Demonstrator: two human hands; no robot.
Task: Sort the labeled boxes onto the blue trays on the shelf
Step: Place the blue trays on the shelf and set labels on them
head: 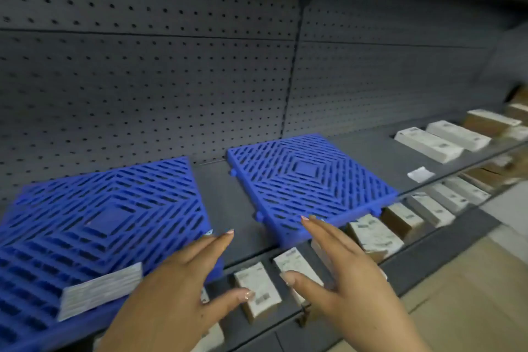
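Left tray holds one flat white box at its front edge. Left grip, spread and empty, hovers at that tray's right corner. Loose boxes lie on the lower shelf, just beneath both grips. Right tray is bare; right grip, spread and empty, overlaps its front edge. More boxes wait far right. Sorting judged barely begun.

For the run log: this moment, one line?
left hand open | right hand open | box on left blue tray | boxes on lower shelf
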